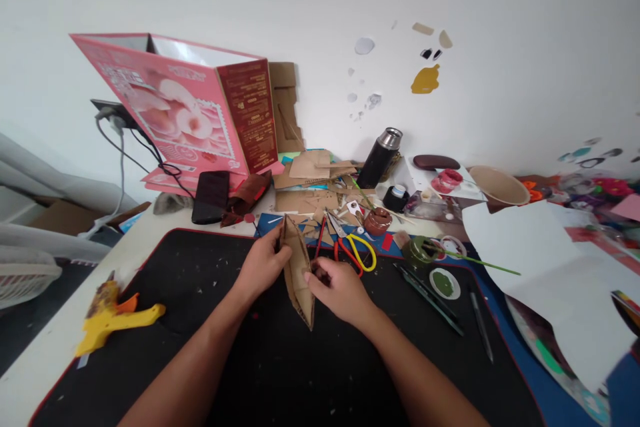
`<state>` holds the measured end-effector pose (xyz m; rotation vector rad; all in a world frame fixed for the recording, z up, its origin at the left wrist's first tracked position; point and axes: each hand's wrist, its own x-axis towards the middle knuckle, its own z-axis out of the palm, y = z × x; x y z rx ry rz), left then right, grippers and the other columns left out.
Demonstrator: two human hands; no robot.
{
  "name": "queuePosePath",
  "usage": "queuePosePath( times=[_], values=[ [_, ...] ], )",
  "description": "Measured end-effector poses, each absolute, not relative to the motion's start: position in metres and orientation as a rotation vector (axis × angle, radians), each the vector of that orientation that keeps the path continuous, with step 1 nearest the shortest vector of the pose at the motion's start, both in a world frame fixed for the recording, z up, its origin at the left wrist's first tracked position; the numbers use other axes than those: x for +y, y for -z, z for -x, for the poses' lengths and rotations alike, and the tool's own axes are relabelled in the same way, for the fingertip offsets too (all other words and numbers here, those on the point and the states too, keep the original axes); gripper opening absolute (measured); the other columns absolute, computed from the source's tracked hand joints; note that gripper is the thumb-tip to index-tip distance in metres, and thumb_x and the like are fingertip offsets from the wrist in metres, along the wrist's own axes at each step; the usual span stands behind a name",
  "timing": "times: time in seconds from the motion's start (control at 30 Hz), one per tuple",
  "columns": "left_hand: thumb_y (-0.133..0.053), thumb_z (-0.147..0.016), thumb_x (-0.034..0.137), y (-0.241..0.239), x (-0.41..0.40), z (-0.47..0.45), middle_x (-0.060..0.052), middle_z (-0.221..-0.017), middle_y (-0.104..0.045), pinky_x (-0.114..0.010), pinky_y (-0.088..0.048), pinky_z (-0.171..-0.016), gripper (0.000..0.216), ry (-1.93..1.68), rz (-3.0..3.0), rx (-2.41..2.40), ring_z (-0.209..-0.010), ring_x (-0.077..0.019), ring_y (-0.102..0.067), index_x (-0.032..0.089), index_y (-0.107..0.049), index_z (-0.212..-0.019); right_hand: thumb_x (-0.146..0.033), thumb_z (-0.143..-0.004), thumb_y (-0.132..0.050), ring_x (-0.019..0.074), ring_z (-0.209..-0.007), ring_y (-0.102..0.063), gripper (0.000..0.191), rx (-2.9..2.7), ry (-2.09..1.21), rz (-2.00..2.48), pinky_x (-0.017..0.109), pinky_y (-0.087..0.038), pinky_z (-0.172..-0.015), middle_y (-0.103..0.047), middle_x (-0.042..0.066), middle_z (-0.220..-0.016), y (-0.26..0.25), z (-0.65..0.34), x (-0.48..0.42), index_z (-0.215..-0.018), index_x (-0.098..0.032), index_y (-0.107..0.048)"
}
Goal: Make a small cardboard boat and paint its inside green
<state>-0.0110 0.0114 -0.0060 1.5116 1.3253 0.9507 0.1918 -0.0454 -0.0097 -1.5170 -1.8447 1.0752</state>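
Fingers of the left hand pinch the far left edge of a boat-shaped cardboard piece, and those of the right hand grip its right wall lower down, thumb over the inside. The piece sits between both sets of fingers, its pointed near end aimed back toward the person, over a black mat on the counter; whether it touches the mat is unclear. As for progress, the cardboard is already cut to shape and its low walls stand up around a flat base, so the basic form looks made. Its surface is bare brown, with no paint showing, and how firmly the seams are joined cannot be told. Just beyond the fingers lie the scissors and a spread of cardboard scraps, which suggest much cutting is done. Well to the left of the fingers rests a yellow glue gun, held by neither hand. Off to their right stand a green paint jar and a small dish of green paint, both untouched.
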Motion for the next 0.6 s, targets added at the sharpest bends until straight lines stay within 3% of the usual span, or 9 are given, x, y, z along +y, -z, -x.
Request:
queuePosePath(
  times=[0.37,0.6],
  values=[
    [-0.057,-0.073,0.033,0.0085,0.0115,0.0098,-0.005,-0.102,-0.081,-0.039,-0.059,-0.094,0.044,-0.970,-1.487,1.267,-0.098,-0.0284,-0.075,0.019,-0.074,-0.110,-0.032,-0.097,-0.070,0.0152,-0.064,-0.060,0.017,-1.838,-1.062,1.510,0.026,-0.039,-0.063,-0.067,-0.002,-0.070,0.0119,-0.1924,-0.0473,-0.085,-0.022,-0.065],
    [-0.055,-0.074,0.034,0.0097,0.0106,0.0060,-0.009,-0.112,-0.081,-0.043,-0.058,-0.102,0.052,-0.985,-1.480,1.283,-0.107,-0.0306,-0.075,0.016,-0.073,-0.120,-0.035,-0.098,-0.067,0.0147,-0.061,-0.056,0.016,-1.800,-1.070,1.502,0.026,-0.037,-0.060,-0.064,-0.002,-0.069,0.0115,-0.1931,-0.0471,-0.090,-0.021,-0.069]
  ],
)
